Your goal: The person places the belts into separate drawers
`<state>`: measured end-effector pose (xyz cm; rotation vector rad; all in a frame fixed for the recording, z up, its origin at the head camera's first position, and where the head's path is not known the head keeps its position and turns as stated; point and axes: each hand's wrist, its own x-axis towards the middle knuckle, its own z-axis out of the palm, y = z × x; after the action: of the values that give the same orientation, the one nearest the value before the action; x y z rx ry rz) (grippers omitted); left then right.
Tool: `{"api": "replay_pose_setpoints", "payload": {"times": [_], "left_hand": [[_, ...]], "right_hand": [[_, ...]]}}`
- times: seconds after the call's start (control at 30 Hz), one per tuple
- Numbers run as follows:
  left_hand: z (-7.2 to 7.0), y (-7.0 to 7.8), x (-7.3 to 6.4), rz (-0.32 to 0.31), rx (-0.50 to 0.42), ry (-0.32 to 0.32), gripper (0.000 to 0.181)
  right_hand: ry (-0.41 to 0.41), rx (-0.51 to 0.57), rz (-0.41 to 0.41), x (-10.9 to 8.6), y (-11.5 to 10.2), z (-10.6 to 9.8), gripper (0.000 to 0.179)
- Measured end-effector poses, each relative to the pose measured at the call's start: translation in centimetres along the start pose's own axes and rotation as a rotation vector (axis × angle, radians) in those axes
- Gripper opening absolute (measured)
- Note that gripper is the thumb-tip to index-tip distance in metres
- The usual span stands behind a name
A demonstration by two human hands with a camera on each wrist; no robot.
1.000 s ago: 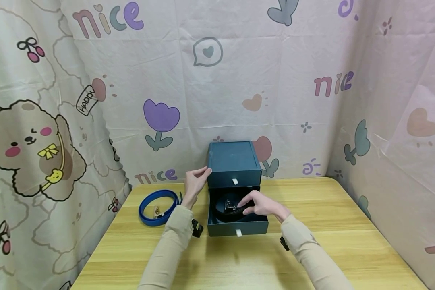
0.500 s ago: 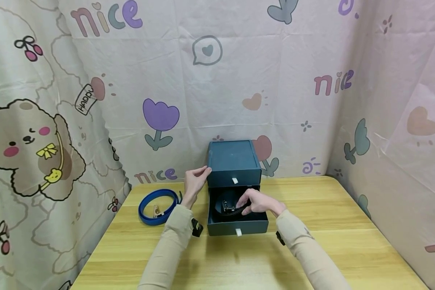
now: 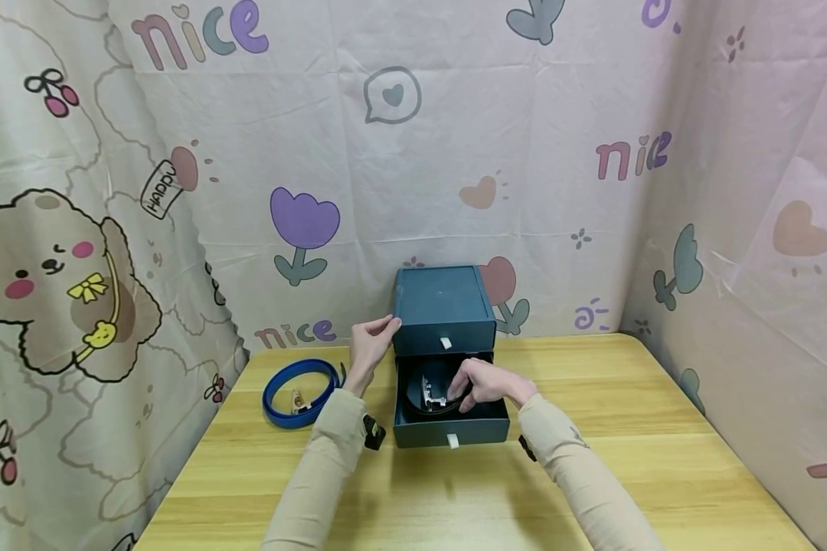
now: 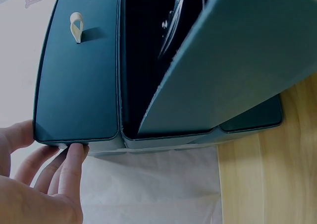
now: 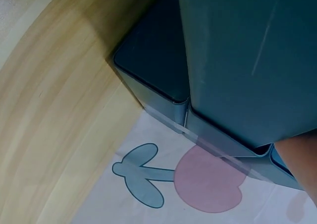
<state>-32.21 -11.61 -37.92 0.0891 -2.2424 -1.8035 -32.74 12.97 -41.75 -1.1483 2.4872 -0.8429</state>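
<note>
A dark teal drawer box stands at the back of the table, with one drawer pulled out below its top drawer. My left hand grips the box's upper left front corner, thumb at the top edge and fingers against the side. Inside the pulled-out drawer lies a coiled black belt with a silver buckle. My right hand reaches in from the right and pinches the belt's coil; its fingertips are partly hidden. The right wrist view shows only a bit of that hand, behind the drawer wall.
A coiled blue belt with a gold-coloured buckle lies on the wooden table, left of the box. Another drawer front sits beneath the pulled-out one. A patterned cloth hangs close behind.
My right hand has shifted slightly left inside the drawer. The black belt's buckle has moved left and turned more upright. My left hand keeps its place on the box corner.
</note>
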Motion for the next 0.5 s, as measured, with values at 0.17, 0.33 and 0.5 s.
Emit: {"api": "replay_pose_setpoints", "payload": {"times": [0.17, 0.33, 0.5], "left_hand": [[-0.04, -0.04, 0.07, 0.009, 0.002, 0.003, 0.036], [-0.08, -0.06, 0.02, 0.006, 0.007, 0.005, 0.036], [-0.1, 0.01, -0.11, 0.008, 0.013, 0.002, 0.037]], "right_hand": [[0.008, -0.02, 0.014, 0.05, -0.17, 0.04, 0.024], [0.01, -0.017, 0.03, 0.03, -0.13, 0.16, 0.024], [0.022, -0.04, 0.047, -0.14, -0.15, 0.37, 0.024]]}}
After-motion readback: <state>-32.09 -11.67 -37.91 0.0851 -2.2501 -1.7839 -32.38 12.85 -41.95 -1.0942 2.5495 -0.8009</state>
